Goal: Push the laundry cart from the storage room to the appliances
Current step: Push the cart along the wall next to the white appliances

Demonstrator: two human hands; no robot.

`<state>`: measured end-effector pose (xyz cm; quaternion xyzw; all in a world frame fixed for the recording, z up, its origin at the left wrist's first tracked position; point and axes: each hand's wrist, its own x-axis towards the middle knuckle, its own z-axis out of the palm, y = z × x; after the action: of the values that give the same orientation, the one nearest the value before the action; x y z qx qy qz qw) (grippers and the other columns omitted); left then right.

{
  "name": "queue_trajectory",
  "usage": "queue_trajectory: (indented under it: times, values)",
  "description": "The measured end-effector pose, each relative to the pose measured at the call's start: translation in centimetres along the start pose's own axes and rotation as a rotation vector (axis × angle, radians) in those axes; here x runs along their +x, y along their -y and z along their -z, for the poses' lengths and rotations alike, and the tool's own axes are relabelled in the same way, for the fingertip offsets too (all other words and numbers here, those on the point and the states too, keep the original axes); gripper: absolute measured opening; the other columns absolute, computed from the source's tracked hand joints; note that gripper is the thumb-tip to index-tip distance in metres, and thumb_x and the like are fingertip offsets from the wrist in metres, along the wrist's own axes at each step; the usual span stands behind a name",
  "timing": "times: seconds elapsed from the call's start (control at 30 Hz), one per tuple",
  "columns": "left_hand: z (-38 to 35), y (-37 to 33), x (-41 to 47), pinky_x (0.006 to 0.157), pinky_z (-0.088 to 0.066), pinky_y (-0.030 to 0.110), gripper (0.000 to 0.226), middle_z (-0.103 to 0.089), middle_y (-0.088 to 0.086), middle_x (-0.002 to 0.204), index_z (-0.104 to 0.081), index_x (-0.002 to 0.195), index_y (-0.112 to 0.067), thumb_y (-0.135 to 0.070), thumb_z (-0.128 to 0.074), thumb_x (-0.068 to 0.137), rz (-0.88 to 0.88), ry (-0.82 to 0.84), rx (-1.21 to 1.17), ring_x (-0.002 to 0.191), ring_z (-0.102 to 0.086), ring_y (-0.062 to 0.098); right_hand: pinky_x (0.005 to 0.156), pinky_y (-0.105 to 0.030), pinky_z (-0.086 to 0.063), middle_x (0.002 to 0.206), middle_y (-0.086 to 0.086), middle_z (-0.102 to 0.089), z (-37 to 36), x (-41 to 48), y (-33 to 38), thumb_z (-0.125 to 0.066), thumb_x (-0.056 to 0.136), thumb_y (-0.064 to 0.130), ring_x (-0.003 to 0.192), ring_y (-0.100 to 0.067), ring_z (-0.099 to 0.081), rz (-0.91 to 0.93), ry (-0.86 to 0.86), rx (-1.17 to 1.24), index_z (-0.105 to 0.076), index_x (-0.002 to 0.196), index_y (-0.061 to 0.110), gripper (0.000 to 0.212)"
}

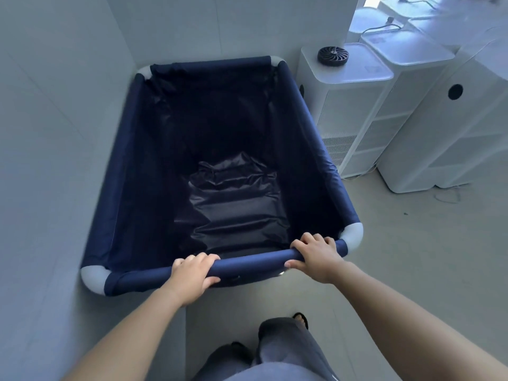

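The laundry cart (308,125) is a deep navy fabric bin on a frame with white corner joints. It stands in front of me, its left side tight against the white wall. Nothing but wrinkled dark liner shows inside. My left hand (192,273) wraps the near top rail left of centre. My right hand (316,255) grips the same rail near the right corner. The cart's wheels are hidden below the bin.
A row of white tower appliances (354,114) stands close to the cart's right side, the nearest one carrying a small black fan (333,55). More white units (420,48) line up behind. Pale floor (412,257) opens to the right. My legs are at the bottom.
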<state>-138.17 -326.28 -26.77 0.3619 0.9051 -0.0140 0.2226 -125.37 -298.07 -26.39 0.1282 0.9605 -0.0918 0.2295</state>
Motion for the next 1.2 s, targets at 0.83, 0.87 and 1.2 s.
queue_trajectory:
  times: [0.83,0.87,1.2]
  values:
    - [-1.8,0.7,0.7,0.082,-0.033,0.034,0.045,-0.051,-0.006,0.116,-0.038,0.131,-0.032,-0.054,-0.045,0.092,0.015,-0.078,0.064,0.104,-0.049,0.02,0.101,-0.043,-0.027,0.12,0.002,-0.047,-0.4,0.1,-0.1,-0.036,0.085,0.073,0.11,-0.024,-0.046,-0.023,-0.025,0.051,-0.047,0.121,0.034,0.054]
    - [-1.8,0.7,0.8,0.083,-0.034,0.035,0.045,-0.051,-0.006,0.116,-0.039,0.131,-0.032,-0.054,-0.045,0.092,0.016,-0.081,0.058,0.104,-0.049,0.02,0.101,-0.042,-0.027,0.119,0.002,-0.047,-0.4,0.1,-0.2,-0.036,0.085,0.073,0.11,-0.024,-0.046,-0.023,-0.027,0.052,-0.047,0.121,0.034,0.054]
    - [-1.8,0.6,1.1,0.081,-0.03,0.034,0.044,-0.05,-0.007,0.116,-0.037,0.131,-0.034,-0.053,-0.045,0.092,0.011,-0.08,0.037,0.105,-0.048,0.019,0.102,-0.042,-0.027,0.12,0.002,-0.047,-0.2,0.2,-0.3,-0.035,0.085,0.073,0.11,-0.024,-0.046,-0.029,-0.023,0.038,-0.047,0.121,0.034,0.054]
